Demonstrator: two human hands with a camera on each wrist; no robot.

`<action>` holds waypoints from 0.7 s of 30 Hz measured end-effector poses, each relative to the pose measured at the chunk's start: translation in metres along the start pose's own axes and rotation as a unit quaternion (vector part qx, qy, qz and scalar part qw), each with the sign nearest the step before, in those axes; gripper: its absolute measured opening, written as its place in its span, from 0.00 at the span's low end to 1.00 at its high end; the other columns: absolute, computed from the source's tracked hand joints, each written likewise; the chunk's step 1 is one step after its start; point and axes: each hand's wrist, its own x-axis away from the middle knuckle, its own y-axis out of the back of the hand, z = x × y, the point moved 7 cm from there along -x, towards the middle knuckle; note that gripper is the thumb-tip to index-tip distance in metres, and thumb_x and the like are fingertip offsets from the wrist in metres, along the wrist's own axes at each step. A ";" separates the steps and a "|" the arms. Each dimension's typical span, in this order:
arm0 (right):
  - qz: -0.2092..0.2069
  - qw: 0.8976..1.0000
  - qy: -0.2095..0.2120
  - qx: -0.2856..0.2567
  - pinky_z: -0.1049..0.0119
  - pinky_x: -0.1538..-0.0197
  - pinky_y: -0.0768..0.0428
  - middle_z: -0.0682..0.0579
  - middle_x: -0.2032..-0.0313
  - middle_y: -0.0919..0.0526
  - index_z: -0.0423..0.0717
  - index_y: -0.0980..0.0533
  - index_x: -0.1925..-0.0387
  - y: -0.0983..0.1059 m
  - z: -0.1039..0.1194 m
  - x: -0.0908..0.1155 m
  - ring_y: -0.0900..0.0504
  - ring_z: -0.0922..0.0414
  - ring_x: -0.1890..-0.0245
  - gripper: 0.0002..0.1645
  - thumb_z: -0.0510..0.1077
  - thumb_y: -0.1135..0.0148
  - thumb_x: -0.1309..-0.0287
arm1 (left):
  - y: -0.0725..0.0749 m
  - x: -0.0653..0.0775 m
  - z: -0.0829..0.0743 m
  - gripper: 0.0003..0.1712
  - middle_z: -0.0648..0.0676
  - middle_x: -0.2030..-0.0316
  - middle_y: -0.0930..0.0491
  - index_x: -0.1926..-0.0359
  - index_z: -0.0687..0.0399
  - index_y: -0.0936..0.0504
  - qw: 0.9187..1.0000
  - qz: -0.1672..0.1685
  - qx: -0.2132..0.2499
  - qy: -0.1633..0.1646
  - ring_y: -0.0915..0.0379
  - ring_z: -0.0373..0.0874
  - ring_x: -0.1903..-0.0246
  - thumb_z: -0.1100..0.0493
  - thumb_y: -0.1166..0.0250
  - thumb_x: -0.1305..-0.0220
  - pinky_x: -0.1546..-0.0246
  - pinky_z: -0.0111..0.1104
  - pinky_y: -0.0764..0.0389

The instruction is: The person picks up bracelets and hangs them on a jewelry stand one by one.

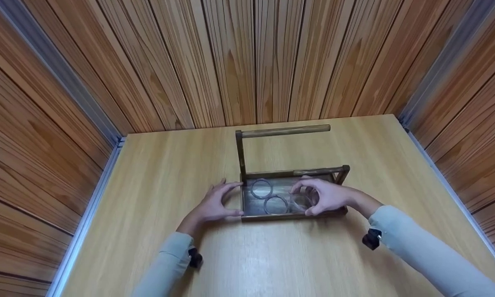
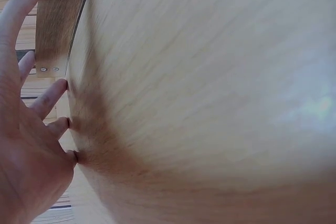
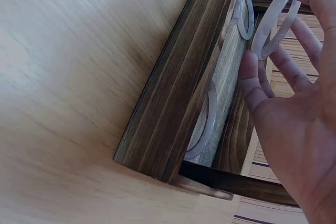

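Note:
A dark wooden bangle stand (image 1: 268, 217) with a shallow tray lies on the table. My left hand (image 1: 215, 203) spreads its thumb and fingers at the tray's left end, fingertips right at the wood (image 2: 62, 22). Over the tray's right half, my right hand (image 1: 326, 194) pinches a pale translucent bangle (image 3: 266, 24) between thumb and fingers, tilted on edge in the right wrist view. One bangle (image 1: 252, 189) lies flat at the tray's left back, and a second bangle (image 1: 265, 205) lies in front of it. Another bangle (image 3: 211, 114) shows by the tray's near wall in the right wrist view.
A tall left post (image 1: 241, 154) carries a long upper bar (image 1: 286, 131). A lower bar (image 1: 321, 170) runs along the back from a short right post (image 1: 343, 175). The light wood table (image 1: 156, 173) meets plank walls (image 1: 230, 62) behind and at both sides.

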 end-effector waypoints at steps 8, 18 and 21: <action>0.016 1.000 0.012 -0.020 0.65 0.53 0.14 0.32 0.44 0.18 0.42 0.24 0.30 -0.001 0.007 0.009 0.15 0.47 0.55 0.41 0.40 0.18 0.45 | 0.000 0.000 -0.001 0.54 0.63 0.13 0.36 0.15 0.36 0.29 1.000 0.000 0.005 0.000 0.63 0.70 0.08 0.40 0.15 0.40 0.10 0.71 0.72; 0.019 0.998 0.056 -0.020 0.64 0.55 0.11 0.33 0.38 0.21 0.41 0.22 0.29 -0.001 0.017 0.014 0.17 0.51 0.56 0.40 0.37 0.21 0.43 | 0.000 0.001 -0.002 0.53 0.61 0.14 0.33 0.16 0.38 0.29 1.000 0.006 0.003 0.004 0.63 0.70 0.07 0.42 0.15 0.38 0.10 0.71 0.72; 0.023 0.999 0.045 -0.017 0.64 0.50 0.12 0.36 0.35 0.23 0.42 0.22 0.28 -0.002 0.020 0.015 0.18 0.49 0.51 0.40 0.39 0.22 0.42 | 0.000 0.002 -0.002 0.54 0.60 0.13 0.33 0.15 0.37 0.29 1.000 0.005 0.004 0.004 0.63 0.69 0.07 0.41 0.16 0.38 0.10 0.71 0.72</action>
